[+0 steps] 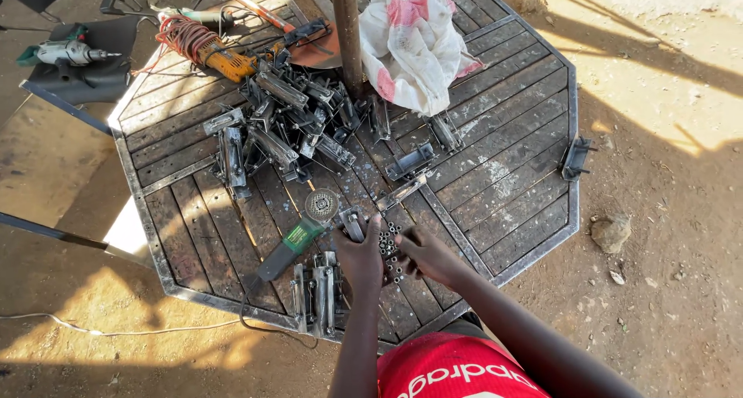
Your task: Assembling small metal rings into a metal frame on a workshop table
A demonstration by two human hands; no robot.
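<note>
Sorting through a cluster of small metal bushings is the work shown, carried out at the near edge of an octagonal slatted desk. The left hand is seen resting on the desk with its fingers curled beside the bushings, touching a small bracket; whether anything is pinched in that grip cannot be told. The right hand is laid just beside the cluster on its other side, fingers bent inward over the short tubes, and its grip is likewise too hidden to judge.

A large heap of welded steel brackets is piled near the central post, and a smaller set of brackets is laid apart at the near rim, close to the left hand. From this layout it may be judged that only a small share has been handled and that most of the heap is left. A single bracket is perched on the far right rim.

An angle grinder with a green body is lying between heap and near set, its disc just beside the left hand. An orange power tool with coiled cable, a white and pink sack and, on the ground, a drill are also shown.
</note>
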